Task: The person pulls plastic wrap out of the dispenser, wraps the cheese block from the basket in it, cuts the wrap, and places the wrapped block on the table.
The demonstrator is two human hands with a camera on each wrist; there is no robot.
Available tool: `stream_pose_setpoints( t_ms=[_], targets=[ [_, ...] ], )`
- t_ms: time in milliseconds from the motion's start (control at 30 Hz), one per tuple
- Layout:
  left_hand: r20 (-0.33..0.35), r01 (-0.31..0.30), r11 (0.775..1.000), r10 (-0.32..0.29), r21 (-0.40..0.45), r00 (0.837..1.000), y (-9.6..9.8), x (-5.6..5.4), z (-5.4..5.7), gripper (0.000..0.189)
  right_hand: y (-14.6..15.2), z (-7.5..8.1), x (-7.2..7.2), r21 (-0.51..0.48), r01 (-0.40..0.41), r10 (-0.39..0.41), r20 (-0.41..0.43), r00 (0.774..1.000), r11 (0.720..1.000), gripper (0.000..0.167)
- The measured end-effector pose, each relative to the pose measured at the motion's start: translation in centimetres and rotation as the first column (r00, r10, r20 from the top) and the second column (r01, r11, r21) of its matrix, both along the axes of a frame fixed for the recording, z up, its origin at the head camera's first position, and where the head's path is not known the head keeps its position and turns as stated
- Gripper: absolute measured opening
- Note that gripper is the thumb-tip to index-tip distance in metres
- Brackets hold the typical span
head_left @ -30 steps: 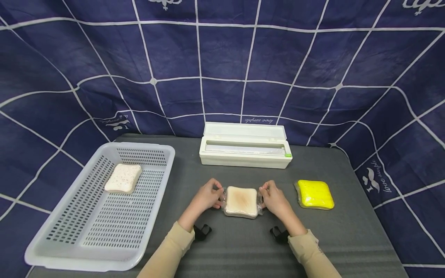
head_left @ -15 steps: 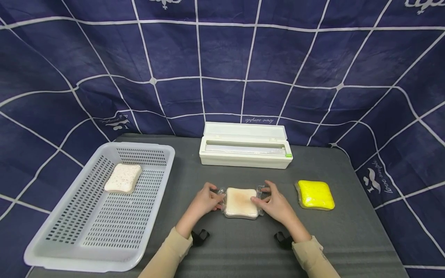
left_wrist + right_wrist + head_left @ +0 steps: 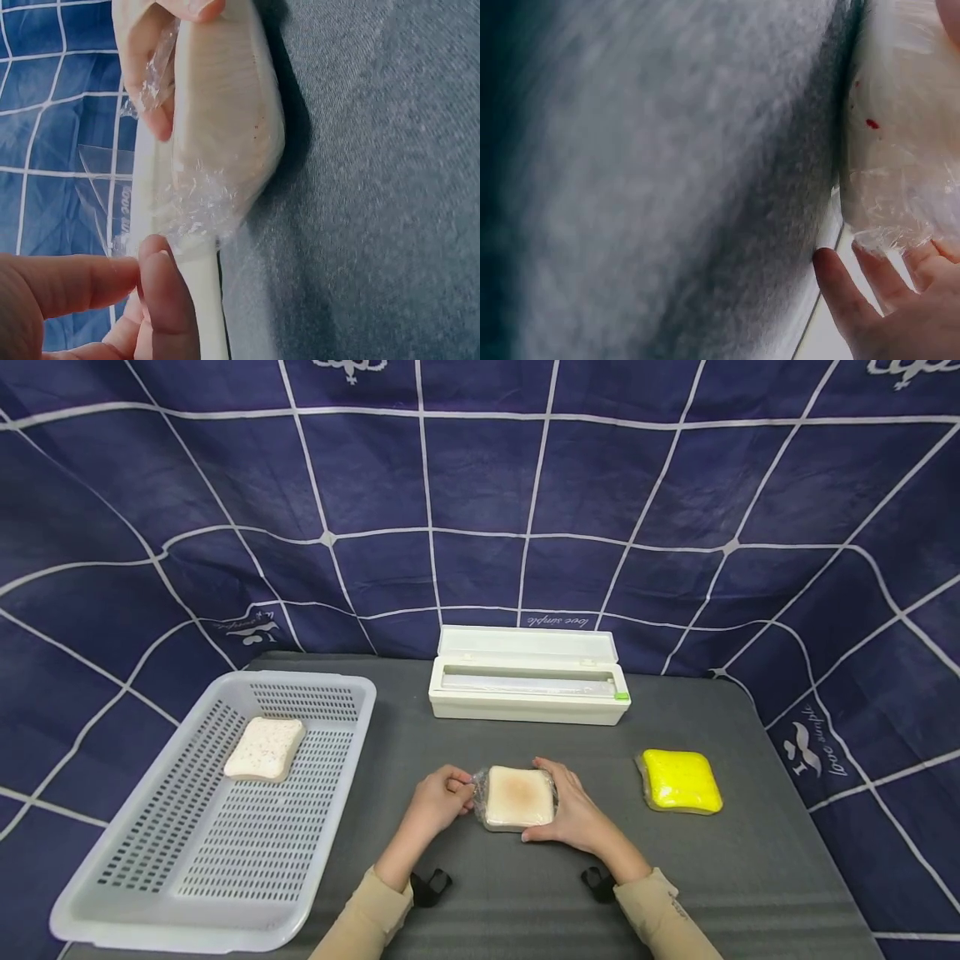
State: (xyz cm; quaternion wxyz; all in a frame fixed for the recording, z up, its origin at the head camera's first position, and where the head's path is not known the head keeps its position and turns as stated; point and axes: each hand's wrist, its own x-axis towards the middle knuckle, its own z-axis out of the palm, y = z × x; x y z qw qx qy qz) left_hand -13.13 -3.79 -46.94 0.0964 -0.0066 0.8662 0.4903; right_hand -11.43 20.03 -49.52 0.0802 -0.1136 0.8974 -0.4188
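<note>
Hands (image 3: 437, 799) (image 3: 574, 812) hold wrapped bread (image 3: 519, 797) by opposite edges, the basket (image 3: 337, 797) well apart.

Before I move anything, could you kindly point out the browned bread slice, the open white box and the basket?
Browned bread slice (image 3: 519, 797): head view, middle of its top face.
Open white box (image 3: 528, 708): head view, middle of its front wall.
Basket (image 3: 255, 835): head view, a bare part of its slotted floor.

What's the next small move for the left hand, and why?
Probably fold the film under the wrapped bread: the left hand pinches film that sticks out past the bread's left side, while the right hand holds the opposite side.
</note>
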Motion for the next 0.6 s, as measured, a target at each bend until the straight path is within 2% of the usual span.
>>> stream_pose_setpoints(
  t_ms=[133,300,467,600],
  targets=[
    [0.004,-0.027,1.0,0.027,0.01,1.0,-0.3,0.0,0.2,0.01,-0.1,0.0,-0.1,0.006,-0.007,0.007,-0.025,1.0,1.0,0.103],
    [-0.027,-0.051,0.999,0.051,0.01,0.998,-0.3,0.1,0.6,0.01,-0.3,0.0,-0.4,-0.005,-0.005,0.005,-0.05,0.999,1.0,0.094],
    [-0.09,-0.099,0.995,0.1,0.018,0.991,0.3,0.3,0.7,0.007,-0.4,0.0,-0.4,0.007,0.004,-0.004,-0.047,0.999,1.0,0.09],
    [-0.145,-0.122,0.992,0.126,0.039,0.981,1.6,0.8,0.6,0.006,-0.5,0.0,-0.5,0.012,0.008,-0.008,-0.041,0.999,1.0,0.086]
  ],
)
